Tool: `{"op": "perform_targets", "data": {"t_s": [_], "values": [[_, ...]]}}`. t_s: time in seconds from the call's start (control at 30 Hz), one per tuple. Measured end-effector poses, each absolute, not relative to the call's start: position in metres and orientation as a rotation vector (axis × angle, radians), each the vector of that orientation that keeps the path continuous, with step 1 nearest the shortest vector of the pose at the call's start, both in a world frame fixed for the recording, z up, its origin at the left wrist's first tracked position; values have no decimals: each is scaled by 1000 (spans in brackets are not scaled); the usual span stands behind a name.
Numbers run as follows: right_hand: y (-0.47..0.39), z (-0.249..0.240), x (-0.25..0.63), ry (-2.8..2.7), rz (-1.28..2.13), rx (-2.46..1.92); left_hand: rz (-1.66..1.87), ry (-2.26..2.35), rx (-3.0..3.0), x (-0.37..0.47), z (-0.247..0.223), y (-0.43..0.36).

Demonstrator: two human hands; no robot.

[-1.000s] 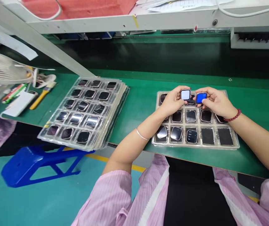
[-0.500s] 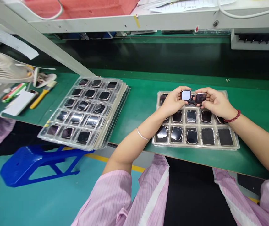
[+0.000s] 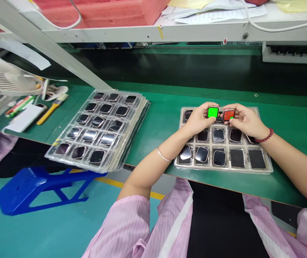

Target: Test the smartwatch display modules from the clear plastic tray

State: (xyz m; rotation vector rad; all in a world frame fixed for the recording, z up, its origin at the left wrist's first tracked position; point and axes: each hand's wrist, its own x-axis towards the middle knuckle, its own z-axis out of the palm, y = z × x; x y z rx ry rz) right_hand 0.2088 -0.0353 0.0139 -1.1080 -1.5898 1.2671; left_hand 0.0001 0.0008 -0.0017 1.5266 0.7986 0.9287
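Observation:
My left hand (image 3: 200, 119) is closed on a smartwatch (image 3: 212, 112) without a strap, its screen lit bright green. Beside it, my right hand (image 3: 243, 118) grips a second smartwatch (image 3: 228, 114), whose screen glows red with a small green patch at the lower corner, by the thumb. Both watches are held side by side above the far row of a plastic tray (image 3: 223, 167). In the tray's pockets lie several dark-screened watches, such as one watch (image 3: 219, 158) in the near row. Two near-row pockets at the right show only black lining. My hands partly hide the far row.
A stack of clear trays (image 3: 110, 143) holding several watches stands to the left. Beyond it lie a yellow-handled brush (image 3: 51, 109), a white phone-like slab and a fan (image 3: 8, 77). A shelf edge (image 3: 191, 35) crosses above the bench. A blue stool (image 3: 35, 190) stands below.
The watch screen in my left hand has turned from white to green. The dark one in my right hand now shows red and green. Both hands stay almost in place; the view has shifted slightly.

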Motion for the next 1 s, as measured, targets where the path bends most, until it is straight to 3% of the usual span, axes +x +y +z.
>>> {"op": "perform_targets", "data": {"t_s": [1.0], "values": [[-35,12,210,-1577,1310,-1063,942,803,1607,1,-7,1]]}}
